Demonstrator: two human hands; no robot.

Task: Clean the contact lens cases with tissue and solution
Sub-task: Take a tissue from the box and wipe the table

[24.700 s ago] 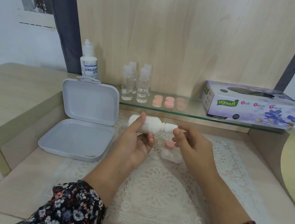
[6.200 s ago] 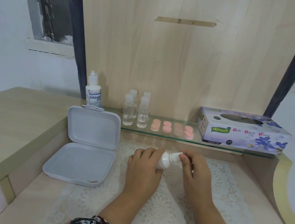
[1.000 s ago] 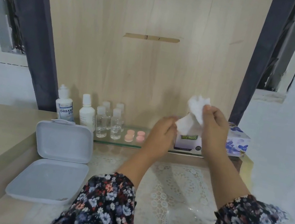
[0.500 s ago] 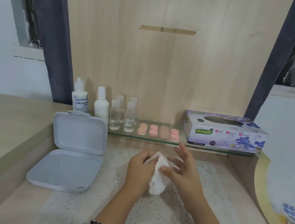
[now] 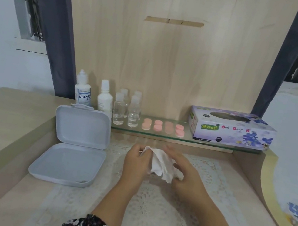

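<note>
white tissue [image 5: 161, 164] bunched between both hands above the lace mat [image 5: 147, 208], at the middle of the surface [image 5: 33, 202]. left hand [image 5: 136, 165] on the tissue's left edge, fingers [image 5: 142, 149] curled round its upper corner; right hand [image 5: 185, 174] on its right side, thumb and fingers pinching the lower right fold, remaining fingers loosely spread over the top. long axis of the crumpled sheet slanting from upper left to lower right, hanging down between the two grips. any lens case inside the fold hidden; cannot tell whether one is held there. contact lens cases [image 5: 163, 127] set in a row of pink caps on the glass shelf [image 5: 179, 138], straight beyond the hands and well apart from them, between the small clear bottles [image 5: 126, 112] and the tissue box [image 5: 231, 128]. right hand judged the nearer to the row's right end, left hand to its left end and to the solution bottles [image 5: 83, 91]. likely next reach forward and upward over the shelf's front edge, with open room between hands and shelf. open grey box [image 5: 74, 147] lying to the left, lid upright, just beside the left hand's path toward the bottles; curved raised edge of the surface to the right. risk judged slight: knocking the upright bottles in a leftward reach.
</note>
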